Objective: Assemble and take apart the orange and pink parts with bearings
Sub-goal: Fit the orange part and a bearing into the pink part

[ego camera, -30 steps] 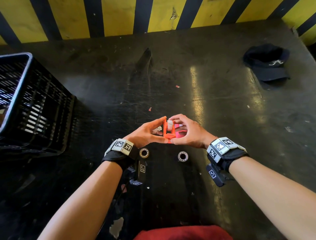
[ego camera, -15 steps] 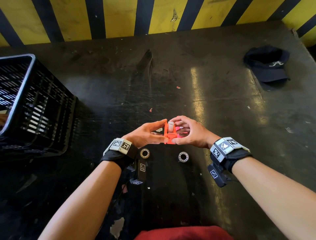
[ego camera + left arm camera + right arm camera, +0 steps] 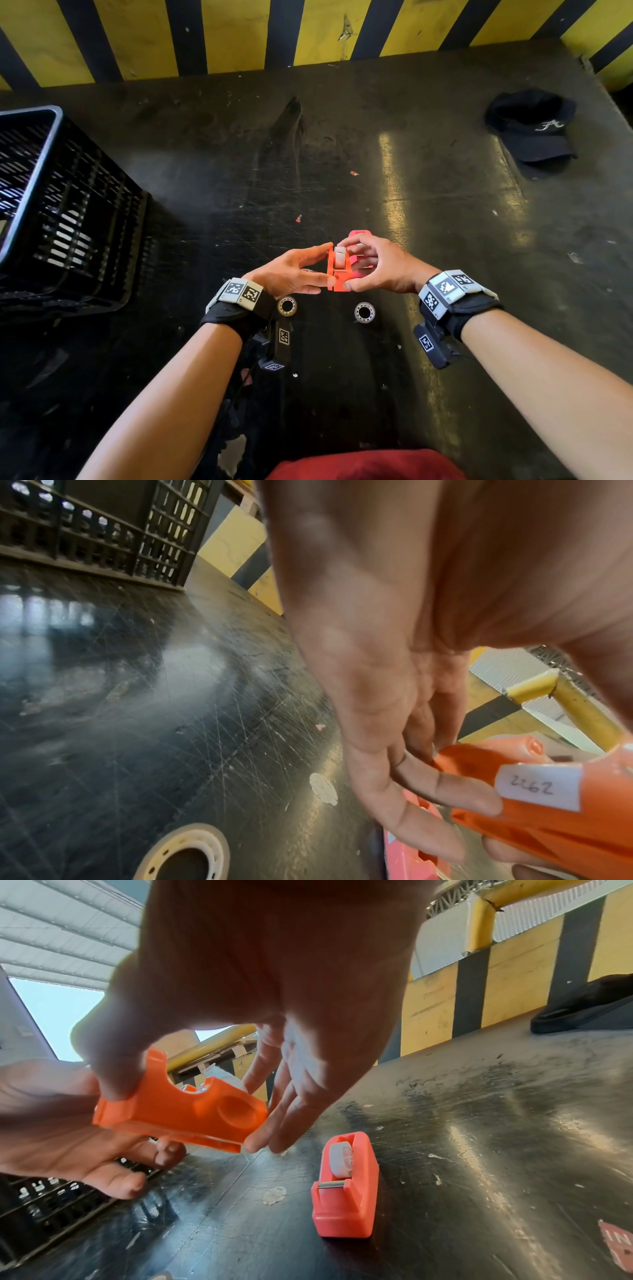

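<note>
The orange part [image 3: 339, 274] is held just above the black table between both hands, with a white roller [image 3: 339, 257] seated in its slot. My left hand [image 3: 323, 263] pinches its left side, fingers lying by a paper label [image 3: 541, 787]. My right hand [image 3: 356, 265] grips it from the right, thumb on the near end [image 3: 109, 1091], fingertips at the far end and over the roller. The pink part [image 3: 346, 1185] stands on the table just beyond, also carrying a white roller, and is partly hidden in the head view [image 3: 359, 236]. Two loose bearings [image 3: 287, 306] [image 3: 364, 312] lie flat near my wrists.
A black slatted crate [image 3: 51, 212] stands at the table's left. A dark cap [image 3: 531, 126] lies at the back right. A yellow-and-black striped wall [image 3: 308, 31] closes off the far edge. A round white sticker [image 3: 274, 1195] is stuck to the scratched tabletop.
Both hands keep their hold on the orange part. The right fingers have shifted over the white roller, and more of the pink part shows beyond them.
</note>
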Motion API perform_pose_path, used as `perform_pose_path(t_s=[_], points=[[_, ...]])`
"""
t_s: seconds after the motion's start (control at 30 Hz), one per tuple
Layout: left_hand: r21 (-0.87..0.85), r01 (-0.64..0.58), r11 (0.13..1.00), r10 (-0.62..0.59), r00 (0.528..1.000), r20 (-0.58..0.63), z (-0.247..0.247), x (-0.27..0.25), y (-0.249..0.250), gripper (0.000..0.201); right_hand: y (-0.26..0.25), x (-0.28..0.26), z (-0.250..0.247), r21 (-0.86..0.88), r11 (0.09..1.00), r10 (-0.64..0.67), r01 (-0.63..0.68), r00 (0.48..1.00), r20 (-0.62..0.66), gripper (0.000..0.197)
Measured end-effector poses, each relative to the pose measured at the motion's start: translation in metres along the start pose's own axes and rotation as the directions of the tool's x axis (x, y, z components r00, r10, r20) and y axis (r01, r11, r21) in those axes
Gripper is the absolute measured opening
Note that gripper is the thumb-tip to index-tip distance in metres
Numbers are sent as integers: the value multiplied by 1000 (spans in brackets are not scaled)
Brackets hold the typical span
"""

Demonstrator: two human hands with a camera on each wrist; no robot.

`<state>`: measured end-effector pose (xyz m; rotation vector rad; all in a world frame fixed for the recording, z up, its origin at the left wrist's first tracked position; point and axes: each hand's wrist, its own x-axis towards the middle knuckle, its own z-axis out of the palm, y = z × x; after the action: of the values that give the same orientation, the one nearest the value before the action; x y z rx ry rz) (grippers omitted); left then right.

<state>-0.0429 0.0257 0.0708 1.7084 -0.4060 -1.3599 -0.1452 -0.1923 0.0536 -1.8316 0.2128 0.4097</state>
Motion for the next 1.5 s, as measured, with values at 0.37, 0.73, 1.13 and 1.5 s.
perform_pose_path(t_s=[0.37, 0.73, 1.13, 1.5], points=[[119, -11, 993, 11, 1000, -2, -1, 0, 4, 96, -1, 0, 1, -10, 1000, -9, 9, 1000, -7, 71], [44, -171, 984, 177, 944, -279, 9, 2, 2, 64, -2, -1, 5, -64, 998, -36, 31, 995, -94, 86], [400, -168, 901, 346, 834, -430, 22, 4, 9, 22, 2, 1, 17, -41, 999, -39, 34, 992, -117, 98], [501, -92, 860, 338, 838, -428, 23, 11, 9, 14, 3, 0, 19, -68, 997, -33, 25, 992, -123, 98]])
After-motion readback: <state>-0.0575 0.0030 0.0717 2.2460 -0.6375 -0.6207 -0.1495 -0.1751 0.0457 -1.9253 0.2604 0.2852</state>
